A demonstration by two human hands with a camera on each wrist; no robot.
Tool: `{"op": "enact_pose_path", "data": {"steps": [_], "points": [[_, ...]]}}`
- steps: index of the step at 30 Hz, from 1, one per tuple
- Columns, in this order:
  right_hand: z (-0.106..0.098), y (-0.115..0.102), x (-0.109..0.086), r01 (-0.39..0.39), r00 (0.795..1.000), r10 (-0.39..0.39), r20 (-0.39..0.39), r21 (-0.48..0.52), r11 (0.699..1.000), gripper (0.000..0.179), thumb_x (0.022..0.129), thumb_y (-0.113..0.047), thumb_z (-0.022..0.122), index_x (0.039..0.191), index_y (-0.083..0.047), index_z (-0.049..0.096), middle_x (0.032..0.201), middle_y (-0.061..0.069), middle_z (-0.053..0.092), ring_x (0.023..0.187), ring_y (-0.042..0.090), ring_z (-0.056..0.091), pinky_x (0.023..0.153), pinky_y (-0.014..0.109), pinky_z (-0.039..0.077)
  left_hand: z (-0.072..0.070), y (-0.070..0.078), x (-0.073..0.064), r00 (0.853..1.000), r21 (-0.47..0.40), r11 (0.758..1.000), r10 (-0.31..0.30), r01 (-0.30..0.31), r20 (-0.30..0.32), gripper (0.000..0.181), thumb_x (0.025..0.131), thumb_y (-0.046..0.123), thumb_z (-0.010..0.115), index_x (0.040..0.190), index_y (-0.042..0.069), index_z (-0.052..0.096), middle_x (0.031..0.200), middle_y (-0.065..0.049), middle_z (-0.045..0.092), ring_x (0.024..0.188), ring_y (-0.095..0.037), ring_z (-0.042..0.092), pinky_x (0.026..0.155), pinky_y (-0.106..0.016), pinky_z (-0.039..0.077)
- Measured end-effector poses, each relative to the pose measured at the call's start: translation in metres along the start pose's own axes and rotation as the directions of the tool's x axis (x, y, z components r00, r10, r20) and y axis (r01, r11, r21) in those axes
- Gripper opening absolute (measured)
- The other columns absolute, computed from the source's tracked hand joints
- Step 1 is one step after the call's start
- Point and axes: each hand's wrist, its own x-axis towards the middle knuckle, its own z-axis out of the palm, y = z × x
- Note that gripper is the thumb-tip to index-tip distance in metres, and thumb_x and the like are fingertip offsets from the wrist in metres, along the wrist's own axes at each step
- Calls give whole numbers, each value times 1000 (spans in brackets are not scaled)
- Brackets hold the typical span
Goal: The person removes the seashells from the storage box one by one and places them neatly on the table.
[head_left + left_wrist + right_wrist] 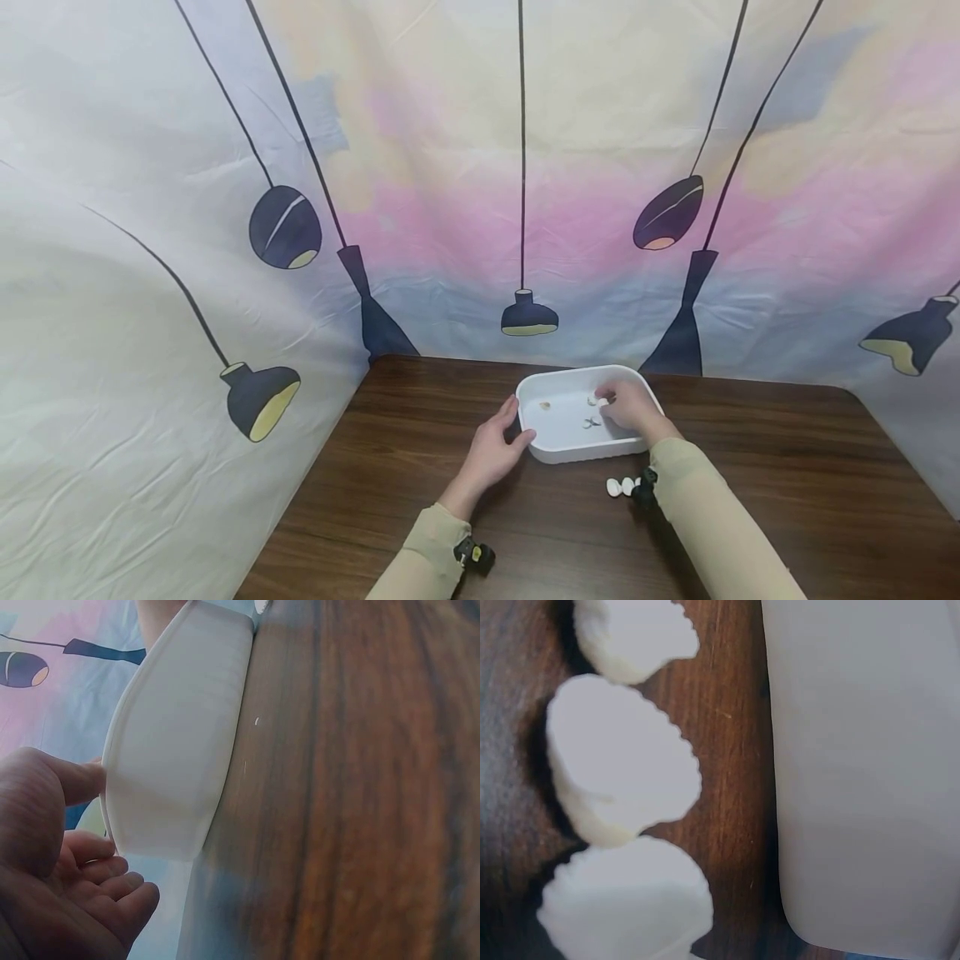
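A white rectangular tray (555,454) stands on the wooden table. At its left end, my left hand (491,450) holds the rim, thumb near the front corner and fingers along the outer side; the left wrist view shows the thumb (82,782) right at the rim. My right hand (630,408) reaches into the tray, its fingertips pinching a small white seashell (602,402) over the tray floor. Small shells (592,422) lie close to those fingers, and a brownish shell (545,406) lies toward the left end.
White seashells (622,761) with scalloped edges lie in a row on the table in front of the tray, beneath my right wrist. The dark wooden table (555,533) reaches back to a fabric backdrop (450,208) printed with lamps.
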Motion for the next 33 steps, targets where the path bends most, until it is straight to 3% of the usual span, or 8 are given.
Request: {"op": "enact_pose_path", "data": {"steps": [8, 19, 33], "points": [[2, 0, -2, -19, 1000, 19, 6, 17, 1000, 35, 85, 11, 66, 119, 11, 73, 118, 26, 72, 117, 45, 66, 103, 57, 54, -1, 1, 0, 1000, -1, 1000, 1, -1, 0, 67, 106, 29, 68, 159, -6, 44, 168, -17, 40, 154, -36, 40, 125, -53, 34], [1, -4, -3, -30, 1000, 30, 3, -52, 998, 25, 91, 5, 71, 116, 8, 74, 110, 21, 73, 109, 39, 67, 98, 55, 56, 0, 0, -1, 1000, -14, 1000, 16, -16, 0, 68, 106, 27, 69, 158, -8, 43, 167, -20, 40, 154, -37, 40, 125, -53, 35], [3, 1, 3, -39, 999, 40, 3, -81, 996, 25, 91, 3, 72, 115, 8, 74, 107, 18, 72, 101, 34, 67, 94, 53, 56, 1, 0, -1, 1000, -15, 1000, 9, -10, -10, 68, 106, 28, 69, 158, -7, 44, 168, -19, 40, 154, -37, 40, 125, -54, 35]]}}
